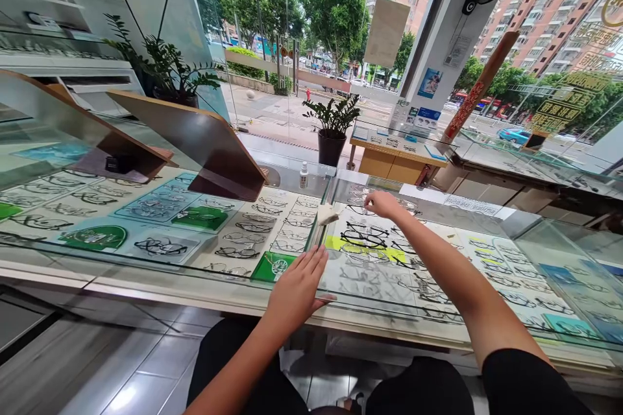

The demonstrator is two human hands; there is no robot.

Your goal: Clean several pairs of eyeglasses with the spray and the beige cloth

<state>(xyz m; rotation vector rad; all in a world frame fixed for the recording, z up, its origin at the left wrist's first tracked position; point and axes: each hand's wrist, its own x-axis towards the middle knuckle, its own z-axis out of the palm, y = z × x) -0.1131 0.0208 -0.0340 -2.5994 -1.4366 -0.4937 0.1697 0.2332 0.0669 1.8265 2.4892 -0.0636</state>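
My left hand (298, 282) lies flat with its fingers stretched out on the glass counter (195, 266), close to the front edge and beside the seam between two cases. Farther back, my right hand (383, 204) has its fingers curled together over the counter, next to some eyeglasses (357, 210); what is in the fingers, if anything, I cannot make out. Dark-framed eyeglasses (365, 233) sit in front of that hand, in the middle of several other frames. A crumpled pale cloth (327, 214) lies at the seam between my hands.
A small white spray bottle (304, 175) stands at the counter's back. Tilted mirror boards (195, 136) rise on the left. Behind the counter is a potted plant (332, 133). Rows of eyeglasses (238, 251) and a green square display pad (272, 266) show under the glass.
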